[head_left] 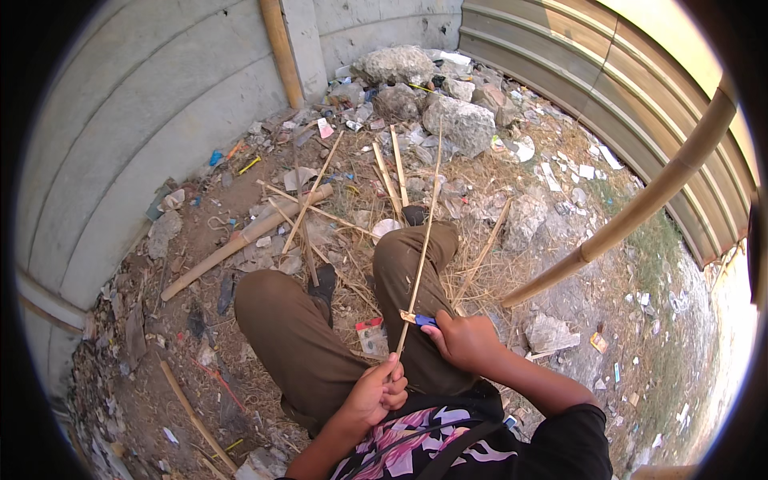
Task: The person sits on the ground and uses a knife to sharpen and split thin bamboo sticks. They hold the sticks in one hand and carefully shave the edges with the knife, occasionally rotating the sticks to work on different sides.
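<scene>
My left hand point(379, 394) is closed round the lower end of a long, thin bamboo strip point(426, 240), which slants up and away over my right knee. In my right hand point(466, 342) is a blue-handled knife point(424, 321), gripped just above the left hand. The knife's head lies across the strip and touches it; its cutting edge is too small to make out. Both hands are in front of my lap, between my bent legs in brown trousers point(300, 340).
Bamboo strips point(387, 180) and a thicker bamboo pole point(240, 244) lie beyond my feet. Another pole point(616, 228) slants up at the right. Rocks point(460, 124) and litter cover the ground toward a concrete wall point(160, 88) and a corrugated metal fence point(592, 76).
</scene>
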